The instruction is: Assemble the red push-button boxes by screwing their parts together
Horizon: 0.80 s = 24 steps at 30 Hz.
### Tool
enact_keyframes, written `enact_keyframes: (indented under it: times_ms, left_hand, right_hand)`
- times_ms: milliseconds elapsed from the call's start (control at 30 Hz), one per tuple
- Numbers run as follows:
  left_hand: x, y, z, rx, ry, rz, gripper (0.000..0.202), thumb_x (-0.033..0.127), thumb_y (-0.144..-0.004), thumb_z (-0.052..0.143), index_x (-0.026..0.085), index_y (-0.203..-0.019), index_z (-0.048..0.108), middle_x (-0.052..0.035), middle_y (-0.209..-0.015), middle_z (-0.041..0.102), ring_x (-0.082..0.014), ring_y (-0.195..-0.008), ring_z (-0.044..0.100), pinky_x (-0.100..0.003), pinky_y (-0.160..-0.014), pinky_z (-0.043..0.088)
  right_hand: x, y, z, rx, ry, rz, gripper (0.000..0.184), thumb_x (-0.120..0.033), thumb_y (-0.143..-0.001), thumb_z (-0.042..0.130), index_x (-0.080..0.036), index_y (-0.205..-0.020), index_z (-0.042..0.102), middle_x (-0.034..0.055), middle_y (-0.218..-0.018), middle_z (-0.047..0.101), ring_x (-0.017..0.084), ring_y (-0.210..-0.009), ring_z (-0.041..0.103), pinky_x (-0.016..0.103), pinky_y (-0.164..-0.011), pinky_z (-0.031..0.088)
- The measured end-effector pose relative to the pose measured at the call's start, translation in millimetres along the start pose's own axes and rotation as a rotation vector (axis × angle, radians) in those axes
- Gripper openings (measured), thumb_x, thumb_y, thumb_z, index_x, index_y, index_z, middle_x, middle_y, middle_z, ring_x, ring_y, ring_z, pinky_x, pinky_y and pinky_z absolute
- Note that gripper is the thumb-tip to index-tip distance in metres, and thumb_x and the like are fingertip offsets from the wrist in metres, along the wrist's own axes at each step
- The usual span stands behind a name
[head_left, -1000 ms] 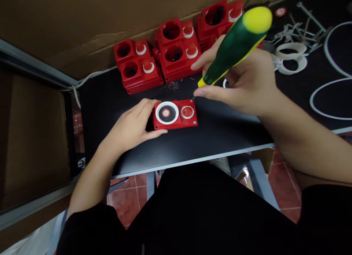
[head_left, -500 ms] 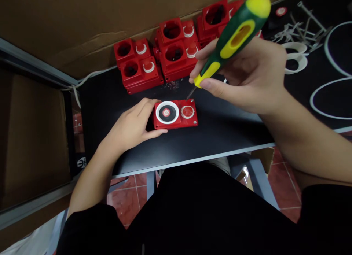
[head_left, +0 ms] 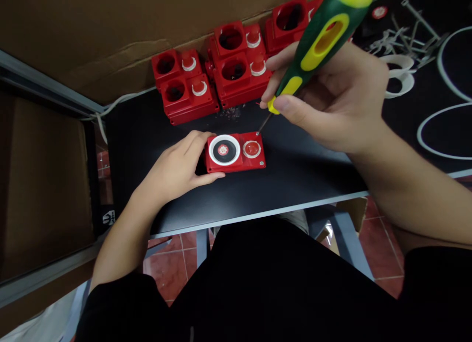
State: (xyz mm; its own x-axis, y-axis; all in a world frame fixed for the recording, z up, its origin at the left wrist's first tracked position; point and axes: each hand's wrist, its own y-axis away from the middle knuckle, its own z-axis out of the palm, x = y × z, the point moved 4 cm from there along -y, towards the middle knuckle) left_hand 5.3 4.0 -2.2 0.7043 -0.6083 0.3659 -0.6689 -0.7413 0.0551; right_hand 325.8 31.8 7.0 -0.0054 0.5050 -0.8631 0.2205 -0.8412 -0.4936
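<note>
A small red box (head_left: 236, 153) with a white ring and a round red button on its lid lies on the black table (head_left: 280, 185). My left hand (head_left: 177, 165) grips its left end, thumb on the near side, fingers on the far side. My right hand (head_left: 332, 101) is closed on a green and yellow screwdriver (head_left: 317, 42). The screwdriver's thin metal tip touches the lid's far right corner.
Several open red housings (head_left: 221, 67) stand in a row at the back of the table against brown cardboard (head_left: 110, 32). White plastic rings and sprues (head_left: 405, 62) lie at the right. The table's front edge runs just above my lap.
My right hand has slid up the screwdriver, so more of the shaft shows, and the handle has tilted more upright. The tip stays at the lid's far right corner. My left hand has not moved.
</note>
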Motion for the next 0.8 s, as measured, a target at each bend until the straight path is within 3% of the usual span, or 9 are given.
enact_keyframes:
  times_ms: [233, 367, 500, 667, 800]
  left_hand:
    - [-0.1, 0.3, 0.5, 0.006, 0.006, 0.006, 0.086, 0.069, -0.115, 0.092, 0.016, -0.177, 0.064, -0.0238, -0.169, 0.078, -0.0488, -0.151, 0.085, -0.064, -0.131, 0.075]
    - [-0.7, 0.3, 0.3, 0.005, 0.001, 0.004, 0.087, 0.071, -0.115, 0.091, 0.016, -0.177, 0.065, -0.0241, -0.168, 0.078, -0.0487, -0.15, 0.085, -0.064, -0.129, 0.075]
    - [-1.0, 0.3, 0.2, -0.001, 0.004, -0.005, 0.087, 0.073, -0.115, 0.09, 0.018, -0.177, 0.064, -0.0232, -0.169, 0.078, -0.0481, -0.151, 0.085, -0.063, -0.13, 0.075]
    - [0.3, 0.1, -0.7, -0.003, 0.015, -0.001, 0.086, 0.07, -0.115, 0.092, 0.016, -0.177, 0.065, -0.0239, -0.169, 0.078, -0.0485, -0.151, 0.084, -0.062, -0.131, 0.074]
    - [0.6, -0.1, -0.9, -0.014, 0.01, -0.019, 0.085, 0.068, -0.114, 0.093, 0.018, -0.177, 0.064, -0.0233, -0.17, 0.077, -0.0491, -0.152, 0.084, -0.064, -0.132, 0.073]
  right_hand:
    - [-1.8, 0.6, 2.3, -0.003, -0.038, -0.064, 0.042, -0.059, -0.112, 0.105, -0.033, -0.141, 0.089, 0.0071, -0.149, 0.092, 0.027, -0.117, 0.093, 0.046, -0.109, 0.083]
    - [-1.7, 0.0, -1.2, -0.008, -0.012, 0.015, 0.048, -0.068, -0.109, 0.107, -0.036, -0.14, 0.088, 0.0055, -0.148, 0.091, 0.03, -0.121, 0.093, 0.048, -0.115, 0.083]
    - [-2.5, -1.7, -1.0, -0.022, -0.012, -0.094, 0.04, -0.054, -0.112, 0.107, -0.032, -0.14, 0.09, 0.0051, -0.146, 0.094, 0.026, -0.114, 0.094, 0.048, -0.107, 0.085]
    - [1.3, -1.8, 5.8, 0.084, -0.091, -0.155, 0.05, -0.058, -0.104, 0.113, -0.03, -0.141, 0.095, 0.0102, -0.143, 0.097, 0.028, -0.108, 0.093, 0.048, -0.096, 0.083]
    - [-0.7, -1.1, 7.9, 0.088, -0.089, -0.116, 0.048, -0.058, -0.103, 0.114, -0.031, -0.138, 0.094, 0.0094, -0.144, 0.095, 0.028, -0.107, 0.092, 0.05, -0.1, 0.083]
